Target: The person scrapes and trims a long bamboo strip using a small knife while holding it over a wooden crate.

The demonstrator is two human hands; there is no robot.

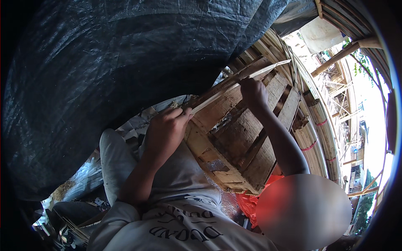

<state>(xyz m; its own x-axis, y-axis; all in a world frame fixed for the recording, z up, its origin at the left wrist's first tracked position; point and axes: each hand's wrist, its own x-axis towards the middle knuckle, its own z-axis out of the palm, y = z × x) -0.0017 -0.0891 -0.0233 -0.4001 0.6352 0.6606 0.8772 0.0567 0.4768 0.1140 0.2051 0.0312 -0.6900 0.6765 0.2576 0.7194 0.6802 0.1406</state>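
A long, thin, pale bamboo strip (215,96) slants up from left to right above a slatted wooden crate (247,130). My left hand (169,123) is closed around its lower end, with fingers and thumb pressed together. Farther up, my right hand (254,93) makes a fist on the same strip, and the pale tip runs on past it. Whether that fist also holds a tool is hidden. The crate, built of rough planks with gaps between them, stands tilted in front of my legs, under both hands.
A dark plastic sheet (117,54) hangs at the left and far side. Bundles of bamboo sticks (307,144), bound with red ties, lean right of the crate. A red plastic bag (251,205) lies at its near corner. A blurred round patch covers the lower right.
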